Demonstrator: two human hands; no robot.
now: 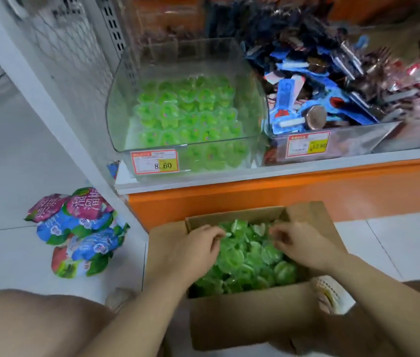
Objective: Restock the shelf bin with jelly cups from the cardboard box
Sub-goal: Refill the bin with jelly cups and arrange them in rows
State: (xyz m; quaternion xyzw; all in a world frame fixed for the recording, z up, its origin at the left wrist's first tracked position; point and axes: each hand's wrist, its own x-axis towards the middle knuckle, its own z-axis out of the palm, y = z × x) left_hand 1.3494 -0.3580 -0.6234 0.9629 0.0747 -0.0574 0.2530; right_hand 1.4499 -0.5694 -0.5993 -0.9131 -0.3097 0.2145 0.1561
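An open cardboard box [245,320] sits on the floor in front of me, filled with green jelly cups [250,261]. Both my hands are inside it. My left hand [198,246] has its fingers curled down among the cups at the box's far left. My right hand [299,243] has its fingers curled over cups at the far right. Whether either hand actually holds a cup is hidden by blur and the fingers. Above, on the shelf, stands a clear plastic bin [116,106] with a low layer of green jelly cups [188,117] and an 8.60 price tag.
A neighbouring bin [410,135] to the right holds blue and dark wrapped snacks. The shelf has an orange base [281,194]. A pile of colourful snack bags [80,233] lies on the white tiled floor at left. My knees frame the box.
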